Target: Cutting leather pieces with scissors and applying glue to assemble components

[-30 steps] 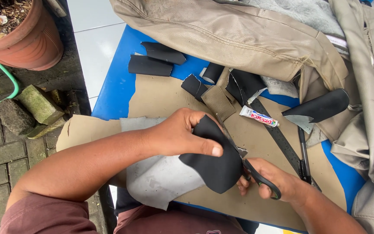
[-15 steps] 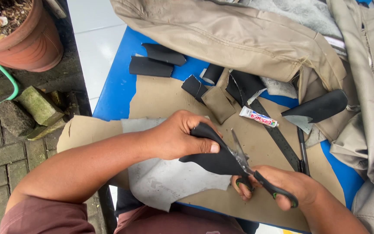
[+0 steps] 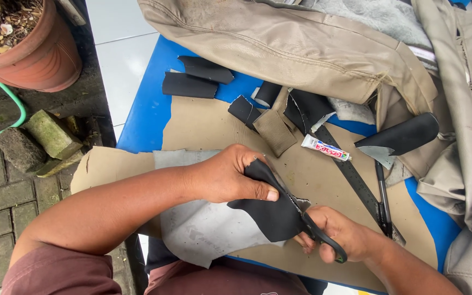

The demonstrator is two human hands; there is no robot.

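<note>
Pinching black leather (image 3: 271, 216), scissors (image 3: 323, 243) closed.

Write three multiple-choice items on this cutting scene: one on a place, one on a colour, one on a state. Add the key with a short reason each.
1. Where does the small white glue tube lie?
A. on the tan sheet spread over the blue table
B. in the clay pot
C. on the brick paving

2. What colour is the leather piece held by the left hand?
A. red
B. black
C. white

3. How does the right hand stand?
A. flat and empty on the table
B. closed round the black-handled scissors
C. raised clear of the table

Key:
1 A, the tube rests on the tan sheet, beside the long dark ruler.
2 B, the piece pinched under the thumb is black, with a grey sheet below it.
3 B, its fingers wrap the scissor handles at the black piece's edge.
</note>
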